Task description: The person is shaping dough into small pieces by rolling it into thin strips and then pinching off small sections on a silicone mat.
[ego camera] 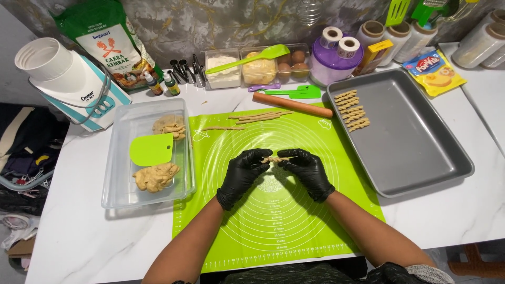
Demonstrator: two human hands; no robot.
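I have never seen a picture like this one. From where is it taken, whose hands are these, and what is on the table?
There is one picture, from a camera on the person's head, looking down. The left hand and right hand, in black gloves, hold a twisted dough strip between their fingers above a green mat. Left stands a clear box with dough lumps and a green scraper. Right is a grey tray with finished twists. A rolling pin lies behind.
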